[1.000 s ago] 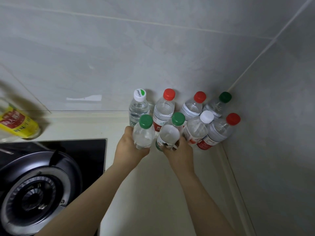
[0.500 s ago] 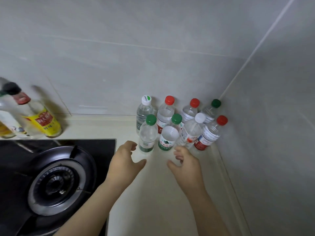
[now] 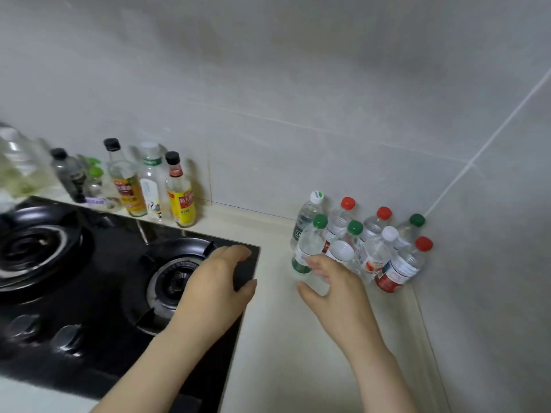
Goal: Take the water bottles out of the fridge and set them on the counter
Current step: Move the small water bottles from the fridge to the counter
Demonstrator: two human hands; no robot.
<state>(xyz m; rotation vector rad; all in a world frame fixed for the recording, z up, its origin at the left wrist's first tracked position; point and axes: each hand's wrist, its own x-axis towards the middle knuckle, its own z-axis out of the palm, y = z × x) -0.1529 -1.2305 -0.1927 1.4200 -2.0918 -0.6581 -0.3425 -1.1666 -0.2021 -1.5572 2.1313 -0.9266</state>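
Eight clear plastic water bottles, with red, green and white screw caps, are standing clustered in the worktop's far right corner. Left hand is hovering over the glossy black hob's corner, fingers loosely spread and holding nothing. Right hand is showing relaxed, parted fingers at the front green-capped bottle; contact unclear.

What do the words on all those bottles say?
No word here is clear enough to quote.
On the yellow-label bottle: big characters on a red band, too blurred to read.
On the orange-label bottle: print too blurred to read.
On the red-label water bottle: white print, too small to read.
On the white cap with green mark: tiny lettering, unreadable.
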